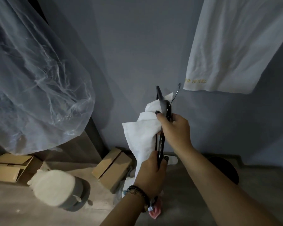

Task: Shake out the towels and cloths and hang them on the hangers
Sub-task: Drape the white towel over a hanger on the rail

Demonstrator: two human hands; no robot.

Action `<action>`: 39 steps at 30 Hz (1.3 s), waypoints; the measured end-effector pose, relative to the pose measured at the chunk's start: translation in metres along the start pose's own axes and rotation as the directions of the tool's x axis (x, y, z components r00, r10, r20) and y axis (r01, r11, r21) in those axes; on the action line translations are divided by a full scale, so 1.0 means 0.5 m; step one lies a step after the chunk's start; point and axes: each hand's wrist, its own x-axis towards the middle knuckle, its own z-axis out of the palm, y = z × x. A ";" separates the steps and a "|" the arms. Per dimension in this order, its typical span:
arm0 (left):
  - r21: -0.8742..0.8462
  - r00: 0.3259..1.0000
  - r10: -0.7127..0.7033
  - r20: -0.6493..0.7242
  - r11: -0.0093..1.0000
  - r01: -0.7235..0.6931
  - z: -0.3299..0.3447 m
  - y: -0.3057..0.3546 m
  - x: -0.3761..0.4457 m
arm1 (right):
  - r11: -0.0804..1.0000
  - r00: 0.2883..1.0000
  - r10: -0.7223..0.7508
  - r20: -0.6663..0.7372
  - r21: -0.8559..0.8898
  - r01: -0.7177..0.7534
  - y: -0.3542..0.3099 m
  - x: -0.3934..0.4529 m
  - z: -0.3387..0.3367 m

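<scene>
Near the middle of the view we see a black hanger (163, 111) held edge-on, with a white cloth (142, 136) draped at its 9 o'clock side. Our right hand (175, 128) grips the hanger's upper part, while our left hand (151, 175) grips its lower end together with the cloth. At 2 o'clock a white towel (232, 46) already hangs.

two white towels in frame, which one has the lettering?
The hanging towel at upper right: gold lettering along its lower edge. The small towel, held with the black hanger by the left hand and right hand, shows none.
</scene>
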 end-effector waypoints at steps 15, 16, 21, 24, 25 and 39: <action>0.097 0.985 -0.060 -0.160 0.992 0.076 -0.053 -0.062 0.024 | 0.994 0.993 0.098 -0.069 0.061 -0.094 0.060 -0.003 -0.091; 0.139 0.985 -0.091 -0.149 0.984 0.112 -0.054 -0.070 0.030 | 0.998 0.997 0.057 -0.061 0.042 -0.054 0.050 -0.006 -0.091; 0.032 0.952 -0.295 -0.079 0.954 0.298 -0.054 -0.138 0.067 | 0.992 0.993 -0.116 0.002 0.049 0.116 -0.021 -0.027 -0.116; -0.008 0.935 -0.333 -0.123 0.942 0.335 -0.072 -0.156 0.082 | 0.981 0.986 -0.162 0.025 0.114 0.159 -0.045 -0.038 -0.157; -0.034 0.936 -0.324 -0.134 0.946 0.323 -0.080 -0.154 0.093 | 0.980 0.987 -0.157 0.014 0.125 0.154 -0.045 -0.040 -0.174; 0.155 0.962 0.154 -0.227 0.981 -0.121 -0.225 0.035 0.178 | 0.923 0.940 0.295 -0.171 0.305 -0.235 0.221 -0.065 -0.239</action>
